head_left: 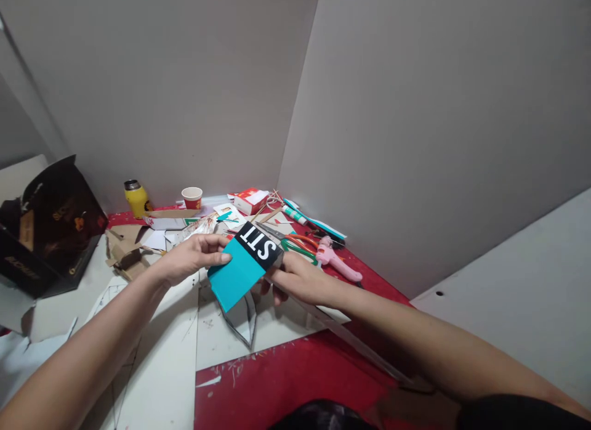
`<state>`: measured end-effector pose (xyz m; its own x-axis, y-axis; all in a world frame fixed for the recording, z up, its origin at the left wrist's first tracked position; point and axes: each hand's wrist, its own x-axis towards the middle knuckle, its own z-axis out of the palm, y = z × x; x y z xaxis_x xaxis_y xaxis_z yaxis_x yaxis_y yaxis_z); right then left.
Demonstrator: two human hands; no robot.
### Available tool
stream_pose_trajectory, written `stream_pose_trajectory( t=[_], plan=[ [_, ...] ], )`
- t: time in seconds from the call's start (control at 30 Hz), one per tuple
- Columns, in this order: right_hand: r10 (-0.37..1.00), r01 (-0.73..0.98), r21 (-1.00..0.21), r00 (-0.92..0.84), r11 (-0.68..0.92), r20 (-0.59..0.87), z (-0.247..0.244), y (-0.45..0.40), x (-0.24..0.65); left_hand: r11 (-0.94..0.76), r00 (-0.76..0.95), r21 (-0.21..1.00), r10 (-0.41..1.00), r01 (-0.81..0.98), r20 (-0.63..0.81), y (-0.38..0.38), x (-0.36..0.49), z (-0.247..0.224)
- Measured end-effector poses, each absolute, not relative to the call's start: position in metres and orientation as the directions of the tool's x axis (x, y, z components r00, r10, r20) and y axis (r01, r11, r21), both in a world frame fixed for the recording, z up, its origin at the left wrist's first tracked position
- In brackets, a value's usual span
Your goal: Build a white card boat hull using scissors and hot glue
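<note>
Between my two hands is a piece of teal card (236, 271) with a black band and white letters, tilted above the table. My left hand (198, 255) pinches its left edge, thumb on top. At the opposite edge, my right hand (293, 275) grips the card by the black band; some of its fingers are hidden beneath. A folded grey-white piece with dark edges (249, 322) shows just below the card; whether it is joined to it I cannot tell. Close beyond my right hand lie a pink glue gun (337, 262) and scissors with orange and green handles (298, 242).
A large black printed box (50, 233) stands at left. Along the wall are a yellow bottle (137, 199), a paper cup (192, 198) and a red-white box (250, 200). Cardboard scraps (124, 254) and white board (166, 356) cover parts of the red tabletop (258, 387).
</note>
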<state>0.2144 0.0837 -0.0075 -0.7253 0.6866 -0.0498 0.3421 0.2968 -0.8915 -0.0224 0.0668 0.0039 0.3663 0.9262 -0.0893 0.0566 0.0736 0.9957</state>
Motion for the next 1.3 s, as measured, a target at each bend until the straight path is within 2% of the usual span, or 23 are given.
stream_pose_trajectory(
  t=[0.23,0.4,0.53,0.7,1.03,1.3],
  plan=[
    [0.708,0.35,-0.913,-0.698,0.211,-0.104,-0.014,0.073,0.206,0.088,0.48,0.99,0.867,0.113,-0.132,0.077,-0.033,0.0],
    [0.698,0.273,-0.932,-0.716,0.239,-0.031,-0.016,0.065,0.203,0.042,0.464,0.995,0.883,0.087,-0.077,0.075,-0.023,-0.008],
    [0.689,0.254,-0.95,-0.723,0.182,-0.061,-0.023,0.06,0.201,0.01,0.435,0.998,0.9,0.061,-0.036,0.073,-0.01,-0.016],
    [0.667,0.239,-0.964,-0.738,0.114,-0.104,-0.029,0.057,0.196,0.029,0.439,0.997,0.897,0.064,-0.055,0.071,-0.006,-0.02],
    [0.693,0.32,-0.92,-0.717,0.228,-0.078,-0.037,0.057,0.194,0.048,0.37,0.997,0.926,0.064,-0.069,0.071,-0.012,-0.017],
    [0.665,0.326,-0.945,-0.712,0.026,-0.227,-0.034,0.054,0.189,0.066,0.286,0.996,0.955,0.061,-0.08,0.07,-0.007,-0.021]
  ],
)
